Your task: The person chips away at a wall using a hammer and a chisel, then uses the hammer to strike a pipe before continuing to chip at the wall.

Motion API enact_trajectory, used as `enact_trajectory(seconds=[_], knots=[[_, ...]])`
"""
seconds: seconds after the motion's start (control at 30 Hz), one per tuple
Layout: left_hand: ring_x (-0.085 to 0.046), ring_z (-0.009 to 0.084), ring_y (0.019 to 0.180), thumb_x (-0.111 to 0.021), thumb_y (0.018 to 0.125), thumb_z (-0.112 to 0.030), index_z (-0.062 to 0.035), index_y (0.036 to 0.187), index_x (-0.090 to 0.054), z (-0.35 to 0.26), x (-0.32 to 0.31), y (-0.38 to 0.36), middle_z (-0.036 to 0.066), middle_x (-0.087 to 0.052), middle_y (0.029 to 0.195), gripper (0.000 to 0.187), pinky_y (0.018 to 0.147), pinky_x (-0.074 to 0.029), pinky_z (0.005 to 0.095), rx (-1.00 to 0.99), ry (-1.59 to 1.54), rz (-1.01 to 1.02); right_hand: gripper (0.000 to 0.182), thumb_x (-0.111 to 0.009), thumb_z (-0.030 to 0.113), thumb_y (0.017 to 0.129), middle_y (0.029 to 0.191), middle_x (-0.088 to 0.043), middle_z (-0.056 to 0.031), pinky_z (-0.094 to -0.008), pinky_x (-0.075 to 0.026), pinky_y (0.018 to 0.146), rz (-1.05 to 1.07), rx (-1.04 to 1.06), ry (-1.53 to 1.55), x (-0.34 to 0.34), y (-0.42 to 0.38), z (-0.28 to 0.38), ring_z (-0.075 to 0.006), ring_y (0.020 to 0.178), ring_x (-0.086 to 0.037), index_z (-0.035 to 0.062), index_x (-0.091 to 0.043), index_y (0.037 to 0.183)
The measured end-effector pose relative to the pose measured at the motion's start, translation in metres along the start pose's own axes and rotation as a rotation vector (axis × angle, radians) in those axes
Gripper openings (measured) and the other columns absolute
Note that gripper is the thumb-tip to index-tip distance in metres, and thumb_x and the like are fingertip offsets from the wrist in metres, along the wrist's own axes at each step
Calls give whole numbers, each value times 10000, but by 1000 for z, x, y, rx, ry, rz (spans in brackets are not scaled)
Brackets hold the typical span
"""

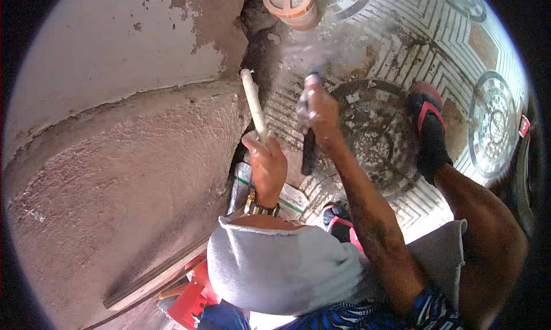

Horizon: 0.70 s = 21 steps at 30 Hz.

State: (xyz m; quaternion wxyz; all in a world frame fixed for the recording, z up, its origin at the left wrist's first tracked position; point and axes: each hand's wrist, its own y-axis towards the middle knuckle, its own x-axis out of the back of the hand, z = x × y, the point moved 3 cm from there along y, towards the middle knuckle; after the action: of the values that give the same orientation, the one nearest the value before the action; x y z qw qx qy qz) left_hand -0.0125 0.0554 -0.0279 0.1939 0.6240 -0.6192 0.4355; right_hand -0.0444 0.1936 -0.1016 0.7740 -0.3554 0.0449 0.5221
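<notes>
In the head view, my left hand (268, 166) is closed around the lower end of a pale, pipe-like rod (254, 103). The rod leans up toward the broken base of the wall, its far end against the dark gap there. My right hand (322, 116) grips a hammer (309, 155) by its dark handle, to the right of the rod. Motion smears the hammer's head above the fist. A watch (259, 207) is on my left wrist.
An orange round container (290, 8) with a cross-marked lid stands beyond my hands. Plastered wall (126, 175) rises on the left. Patterned, debris-strewn tiles (396, 48) cover the floor. A white bag (294, 199), a wooden plank (155, 275) and a red object (192, 301) lie near me.
</notes>
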Motion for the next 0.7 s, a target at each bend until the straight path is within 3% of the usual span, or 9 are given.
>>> enact_trajectory(seconds=[0.1, 0.13, 0.23, 0.27, 0.47, 0.5, 0.57, 0.63, 0.7], knots=[[-517, 412, 642, -503, 948, -207, 85, 1038, -350, 2, 0, -2, 273, -496, 709, 342, 583, -403, 469, 41, -10, -2, 542, -470, 575, 931, 538, -472, -2, -264, -443, 446, -223, -198, 387, 6, 2, 17, -111, 509, -531, 47, -548, 837], [-493, 402, 632, -512, 948, -225, 102, 1026, -366, 0, -1, 0, 273, -466, 700, 366, 573, -397, 463, 44, -11, -19, 617, -431, 629, 922, 539, -481, -17, -272, -434, 476, -248, -95, 261, 1, 2, 5, -105, 517, -514, 37, -535, 786], [-567, 420, 651, -486, 946, -165, 55, 1044, -318, -7, 2, 0, 278, -540, 701, 293, 593, -418, 475, 49, 39, -13, 491, -469, 561, 936, 595, -474, -7, -289, -404, 437, 26, -212, -512, -17, 6, -30, -102, 503, -492, 92, -536, 806], [-566, 434, 649, -489, 949, -173, 55, 1046, -327, -1, -1, 2, 293, -534, 695, 296, 595, -419, 477, -93, -32, -83, 475, -484, 537, 940, 607, -481, -7, -266, -393, 442, 45, -193, -414, -9, 13, -36, -93, 520, -501, 93, -554, 786], [-569, 445, 659, -475, 954, -181, 48, 1060, -342, 10, 9, 2, 274, -549, 702, 285, 571, -413, 479, 37, 123, 25, 449, -473, 488, 963, 593, -505, -9, -259, -396, 398, -169, -171, 233, 7, -4, -20, -115, 482, -519, 70, -552, 821], [-565, 458, 650, -477, 954, -187, 54, 1067, -346, 17, 11, 3, 280, -547, 694, 296, 559, -407, 486, -62, 127, 45, 471, -473, 496, 960, 578, -509, -16, -271, -407, 388, -231, -152, 327, 5, -3, -19, -130, 467, -527, 59, -566, 813], [-560, 482, 633, -482, 953, -202, 65, 1078, -357, 29, 12, 4, 289, -548, 681, 320, 536, -398, 501, -173, 129, 71, 515, -495, 532, 937, 596, -532, -35, -294, -433, 454, -40, 20, 225, -14, -4, -43, -150, 516, -556, 30, -572, 855], [-559, 498, 617, -492, 950, -223, 74, 1084, -372, 24, 16, 7, 292, -556, 673, 347, 519, -391, 516, -89, 138, 63, 548, -503, 555, 923, 635, -561, -49, -321, -450, 501, 18, -169, -229, -22, 1, -45, -168, 549, -572, 13, -576, 879], [-563, 502, 604, -501, 947, -244, 80, 1083, -389, 35, 22, 6, 280, -573, 672, 369, 508, -391, 522, -75, 171, 9, 550, -528, 555, 906, 637, -550, -51, -331, -433, 525, -12, -254, -287, -19, 2, -35, -165, 553, -542, 7, -579, 891]])
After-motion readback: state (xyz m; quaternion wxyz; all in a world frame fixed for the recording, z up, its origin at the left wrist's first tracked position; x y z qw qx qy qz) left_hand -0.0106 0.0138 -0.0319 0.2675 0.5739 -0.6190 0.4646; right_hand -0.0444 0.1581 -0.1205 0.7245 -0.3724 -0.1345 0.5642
